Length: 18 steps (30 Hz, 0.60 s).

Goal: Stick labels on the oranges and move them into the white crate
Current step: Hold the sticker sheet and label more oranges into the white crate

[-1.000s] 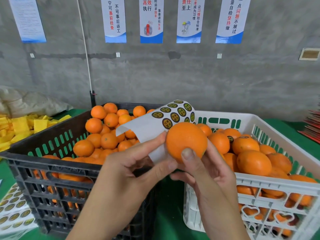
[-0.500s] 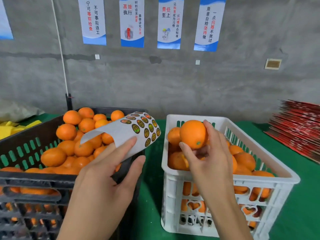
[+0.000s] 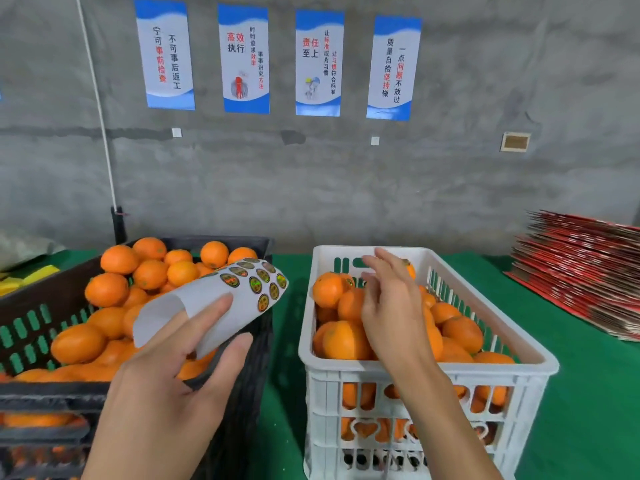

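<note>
Orange fruit is heaped in both containers: the unlabelled supply in the black crate [image 3: 242,403] on the left, the finished pieces in the white crate [image 3: 429,370] on the right. The right hand [image 3: 391,306] is seen over the white crate with its fingers loose and spread, and nothing is held in it; the oranges [image 3: 343,341] below it lie free in the pile, and on one near the back a small label can just be made out. The label sheet [image 3: 221,299] is curled over the fingers of the left hand [image 3: 180,368] and pinched there between thumb and fingers, with its sticker-bearing end pointed up and to the right, above the black crate's near right corner.

The next move is judged to turn on one relation: the unlabelled oranges [image 3: 149,275] lie to the left of the free right hand, across the gap of green table cover [image 3: 287,341] between the two crates, and partly behind the held sheet. The left hand is nearer to them but is occupied. A reach across by the right hand, passing over or behind the sheet, would therefore be called for, and the sheet's long axis already points toward the route that hand would take
</note>
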### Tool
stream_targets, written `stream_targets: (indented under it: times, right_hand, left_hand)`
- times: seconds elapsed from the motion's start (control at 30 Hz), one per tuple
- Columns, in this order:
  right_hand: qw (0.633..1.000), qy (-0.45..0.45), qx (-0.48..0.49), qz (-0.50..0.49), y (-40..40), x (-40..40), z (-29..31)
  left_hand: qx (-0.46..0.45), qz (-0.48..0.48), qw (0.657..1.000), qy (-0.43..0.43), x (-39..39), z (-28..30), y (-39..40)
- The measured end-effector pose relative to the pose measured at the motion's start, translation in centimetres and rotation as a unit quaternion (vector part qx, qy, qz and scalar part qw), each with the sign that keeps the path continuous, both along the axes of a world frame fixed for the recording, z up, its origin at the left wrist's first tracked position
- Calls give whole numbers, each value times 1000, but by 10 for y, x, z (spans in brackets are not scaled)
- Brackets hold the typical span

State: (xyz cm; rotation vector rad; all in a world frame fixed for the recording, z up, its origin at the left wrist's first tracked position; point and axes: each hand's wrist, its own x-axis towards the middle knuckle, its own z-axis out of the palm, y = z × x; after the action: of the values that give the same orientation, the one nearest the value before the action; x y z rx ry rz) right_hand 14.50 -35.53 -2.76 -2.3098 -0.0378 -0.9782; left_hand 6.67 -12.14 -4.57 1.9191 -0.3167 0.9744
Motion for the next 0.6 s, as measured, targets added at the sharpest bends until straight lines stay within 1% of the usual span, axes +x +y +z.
stream_targets:
  times: [0.07, 0.13, 0.2, 0.3, 0.37, 0.47, 0.53, 0.6]
  right_hand:
    - [998, -12, 2, 60, 20, 0, -3]
    - [991, -7, 11, 132, 46, 4, -5]
    - [980, -15, 22, 198, 74, 9, -3]
    - [966, -4, 20, 259, 115, 20, 3]
    - [957, 37, -13, 288, 140, 30, 10]
    - [923, 161, -83, 338, 172, 54, 22]
    - [904, 227, -158, 325, 189, 77, 28]
    - [886, 272, -220, 304, 203, 100, 29]
  left_hand:
    - [-1, -10, 1000, -1, 1, 1, 5]
    - [-5, 8, 1000, -6, 3, 1, 13]
    - [-5, 49, 999, -11, 5, 2, 27]
    - [1, 123, 992, -13, 7, 3, 56]
    - [-2, 143, 990, -6, 9, 4, 74]
    - [14, 112, 993, 23, 11, 3, 89]
    - [33, 107, 993, 42, 12, 2, 95]
    - [42, 113, 991, 58, 13, 1, 98]
